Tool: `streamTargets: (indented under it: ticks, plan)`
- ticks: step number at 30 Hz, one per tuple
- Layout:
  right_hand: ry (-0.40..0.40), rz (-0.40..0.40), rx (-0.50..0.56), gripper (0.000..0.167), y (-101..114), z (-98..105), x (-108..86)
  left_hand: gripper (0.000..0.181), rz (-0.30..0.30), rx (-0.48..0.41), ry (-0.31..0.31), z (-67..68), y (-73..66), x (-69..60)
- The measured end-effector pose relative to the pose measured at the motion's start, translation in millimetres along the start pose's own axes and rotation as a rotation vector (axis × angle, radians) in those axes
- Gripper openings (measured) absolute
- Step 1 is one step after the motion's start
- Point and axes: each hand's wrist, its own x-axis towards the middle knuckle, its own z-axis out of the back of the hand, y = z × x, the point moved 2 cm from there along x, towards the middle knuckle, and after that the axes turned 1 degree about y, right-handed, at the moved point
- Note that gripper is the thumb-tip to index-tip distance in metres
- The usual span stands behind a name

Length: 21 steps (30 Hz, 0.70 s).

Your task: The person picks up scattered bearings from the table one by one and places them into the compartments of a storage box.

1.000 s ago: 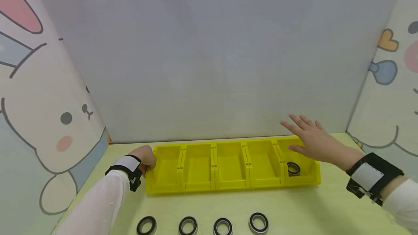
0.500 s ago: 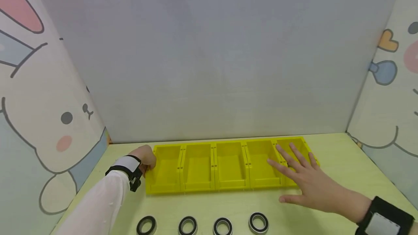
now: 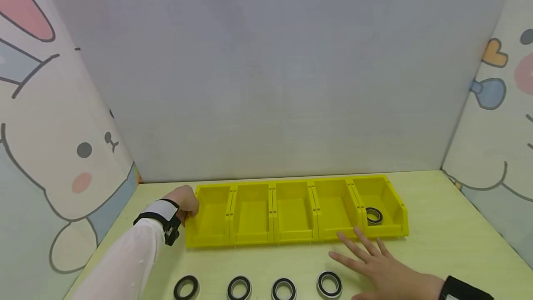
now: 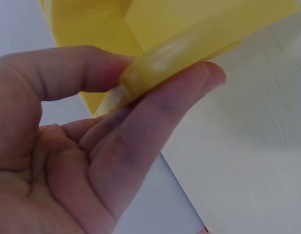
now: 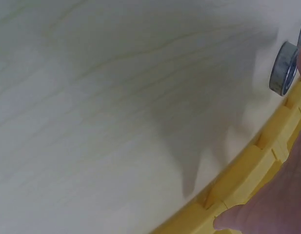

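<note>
A long yellow bin (image 3: 275,240) with several side-by-side compartments stands on the table. My left hand (image 3: 183,200) grips its left end; in the left wrist view, thumb and fingers pinch the yellow wall (image 4: 170,56). One bearing (image 3: 374,222) lies in the rightmost compartment. My right hand (image 3: 385,272) is spread over the table in front of the bin's right end, holding nothing. The nearest bearing (image 3: 320,286), a black-faced metal ring, lies just left of it. More bearings form a row to the left, among them one bearing (image 3: 274,290) and another bearing (image 3: 230,286).
The pale wooden table (image 3: 441,226) runs back to a grey wall (image 3: 266,82). Side panels with cartoon drawings (image 3: 83,152) rise at left and right. The leftmost bearing (image 3: 177,288) lies near my left sleeve (image 3: 125,258).
My right hand has moved from above the bin's right compartment down and toward me, beside the row of bearings, fingers spread throughout. My left hand has stayed on the bin's left end.
</note>
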Motion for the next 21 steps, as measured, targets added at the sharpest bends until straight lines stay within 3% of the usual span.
streamTargets:
  ticks: [7, 11, 16, 21]
  plan:
    - [0.171, 0.057, 0.142, 0.075, -3, -18, 0.4, 0.011, -0.005, 0.004, -0.009, -0.5, 0.6, 3.1]
    - [0.236, 0.077, 0.165, 0.073, -2, -22, 0.9, 0.012, -0.004, -0.004, -0.011, -0.9, 0.2, 2.3]
    - [0.261, 0.113, 0.194, 0.068, 1, -19, 7.7, 0.014, 0.003, -0.014, -0.016, -1.2, 1.8, 3.8]
    - [0.247, 0.087, 0.250, 0.067, 8, -14, 17.3, 0.016, 0.008, -0.038, -0.019, -2.0, 1.7, 3.9]
